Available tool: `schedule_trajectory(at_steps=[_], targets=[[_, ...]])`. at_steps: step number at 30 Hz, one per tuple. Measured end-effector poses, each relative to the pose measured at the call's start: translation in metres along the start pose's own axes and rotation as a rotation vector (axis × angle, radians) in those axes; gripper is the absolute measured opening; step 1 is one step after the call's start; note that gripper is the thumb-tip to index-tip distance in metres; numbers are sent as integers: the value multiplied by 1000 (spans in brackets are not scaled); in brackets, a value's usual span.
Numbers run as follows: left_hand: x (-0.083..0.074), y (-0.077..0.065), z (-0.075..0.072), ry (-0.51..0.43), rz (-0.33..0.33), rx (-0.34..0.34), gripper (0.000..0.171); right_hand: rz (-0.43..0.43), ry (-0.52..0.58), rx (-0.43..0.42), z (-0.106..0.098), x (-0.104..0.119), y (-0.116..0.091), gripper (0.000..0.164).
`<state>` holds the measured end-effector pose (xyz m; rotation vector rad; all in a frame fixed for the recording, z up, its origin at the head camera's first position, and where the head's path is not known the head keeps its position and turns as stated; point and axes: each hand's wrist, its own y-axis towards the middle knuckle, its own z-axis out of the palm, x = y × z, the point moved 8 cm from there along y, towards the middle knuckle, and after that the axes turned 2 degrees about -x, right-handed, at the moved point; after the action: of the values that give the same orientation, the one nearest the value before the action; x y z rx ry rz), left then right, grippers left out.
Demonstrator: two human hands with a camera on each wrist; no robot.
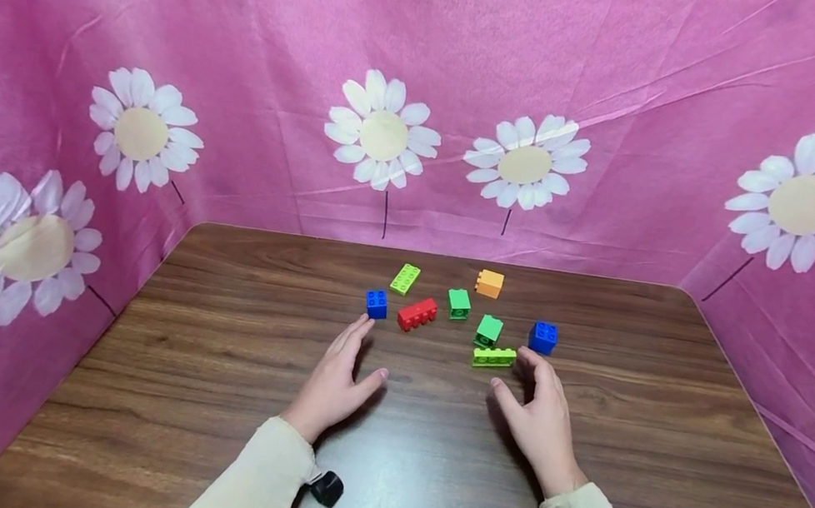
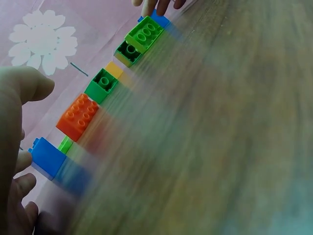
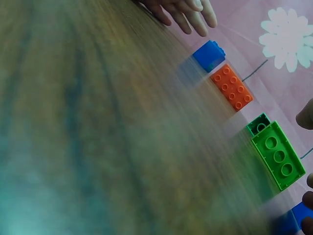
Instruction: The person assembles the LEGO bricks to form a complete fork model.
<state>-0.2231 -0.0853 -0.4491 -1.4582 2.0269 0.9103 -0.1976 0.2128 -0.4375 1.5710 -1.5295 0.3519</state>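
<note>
My left hand point(image 1: 335, 384) lies with fingers extended and thumb apart, its fingertips right at the near side of a blue brick point(image 1: 376, 304). My right hand point(image 1: 539, 411) is spread in the same way, fingertips beside a lime green brick point(image 1: 493, 358) and just short of a second blue brick point(image 1: 543, 337). Between and beyond the hands lie a red brick point(image 1: 417, 314), two green bricks, one nearer point(image 1: 488, 330) and one farther point(image 1: 458, 303), a lime brick point(image 1: 405, 279) and an orange brick point(image 1: 490, 283). In the right wrist view, the lime green brick point(image 3: 279, 155) stands on its side, hollow underside showing.
The bricks lie on a dark wood-grain table point(image 1: 215, 349), toward its far edge. A pink cloth point(image 1: 274, 38) printed with white daisies hangs behind the table and along both sides. Black wrist cameras point(image 1: 327, 489) sit by the light sleeves point(image 1: 262, 472).
</note>
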Motion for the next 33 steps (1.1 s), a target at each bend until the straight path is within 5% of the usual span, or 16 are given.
schedule_trajectory(at_steps=[33], targets=[[-9,35,28,-58,-33,29,75,62,13,17,8,-11,9,54]])
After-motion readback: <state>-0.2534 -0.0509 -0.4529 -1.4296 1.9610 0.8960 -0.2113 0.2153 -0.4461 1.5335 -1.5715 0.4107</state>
